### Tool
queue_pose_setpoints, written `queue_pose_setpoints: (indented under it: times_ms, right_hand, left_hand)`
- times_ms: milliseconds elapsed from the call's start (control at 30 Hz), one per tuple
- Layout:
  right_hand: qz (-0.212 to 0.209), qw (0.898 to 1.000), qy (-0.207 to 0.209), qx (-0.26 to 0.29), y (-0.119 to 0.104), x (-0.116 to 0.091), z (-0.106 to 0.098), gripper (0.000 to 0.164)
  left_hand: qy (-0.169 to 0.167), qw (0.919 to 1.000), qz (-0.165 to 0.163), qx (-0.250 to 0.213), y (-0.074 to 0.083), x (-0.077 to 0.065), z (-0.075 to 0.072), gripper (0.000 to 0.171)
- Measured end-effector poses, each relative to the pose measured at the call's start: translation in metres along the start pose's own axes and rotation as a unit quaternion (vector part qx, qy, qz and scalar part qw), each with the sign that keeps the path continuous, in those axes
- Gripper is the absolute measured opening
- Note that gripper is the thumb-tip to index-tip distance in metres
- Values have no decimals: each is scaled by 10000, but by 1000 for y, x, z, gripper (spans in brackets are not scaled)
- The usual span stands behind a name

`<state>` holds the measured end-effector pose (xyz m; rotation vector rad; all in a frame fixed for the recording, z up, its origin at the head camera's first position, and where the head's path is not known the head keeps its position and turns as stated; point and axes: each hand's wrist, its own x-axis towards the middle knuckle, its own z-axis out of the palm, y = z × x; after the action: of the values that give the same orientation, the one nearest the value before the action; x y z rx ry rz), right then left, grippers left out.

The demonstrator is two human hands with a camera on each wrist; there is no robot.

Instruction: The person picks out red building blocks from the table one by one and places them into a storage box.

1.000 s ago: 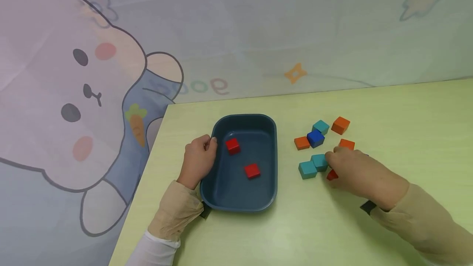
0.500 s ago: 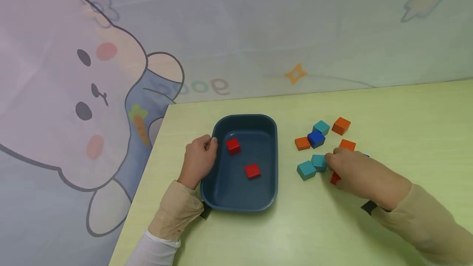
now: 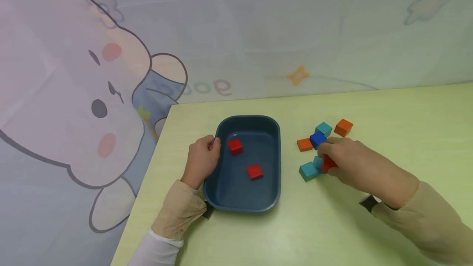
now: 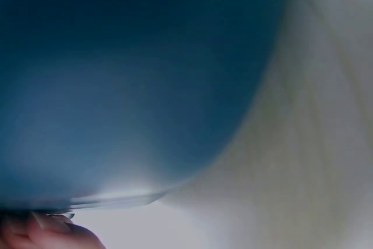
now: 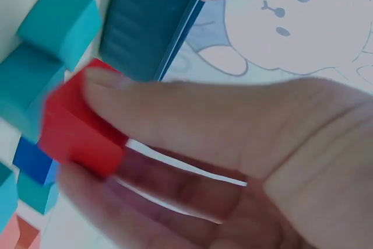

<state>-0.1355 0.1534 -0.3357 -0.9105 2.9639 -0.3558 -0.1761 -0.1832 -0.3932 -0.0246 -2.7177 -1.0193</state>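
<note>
In the head view my left hand (image 3: 201, 161) grips the left rim of a dark blue tray (image 3: 238, 198), thumb over the edge. The left wrist view shows the blurred tray wall (image 4: 116, 115) with fingertips (image 4: 55, 234) against its edge. Two red blocks (image 3: 235, 147) lie apart inside the tray. My right hand (image 3: 358, 167) pinches another red block (image 3: 327, 164) between thumb and fingers, as the right wrist view shows that red block (image 5: 81, 129) up close. In the head view it overlaps a teal block (image 3: 318, 162), beside a second teal block (image 3: 308, 171).
Behind the right hand's fingertips, a blue block (image 3: 317, 139), a teal block (image 3: 323, 129) and a flat orange block (image 3: 304, 145) sit close together. An orange block (image 3: 344, 127) stands farther right. A printed cloth (image 3: 258, 40) hangs behind the table (image 3: 417, 126).
My right hand has brought the red block up and leftward over the teal block, now covering an orange block seen before. My left hand keeps its grip on the tray; the view has shifted slightly.
</note>
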Motion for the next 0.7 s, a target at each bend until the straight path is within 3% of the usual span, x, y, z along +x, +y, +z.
queue_pose_setpoints:
  times_ms: [267,700]
  right_hand:
    - [-570,9947,756,410,-25,24,-6,23]
    - [-625,9944,685,499,-73,72,-2,27]
  left_hand:
    - [-12,10000,82,-16,-4,1,0,43]
    - [-136,9999,78,-43,-7,1,-4,44]
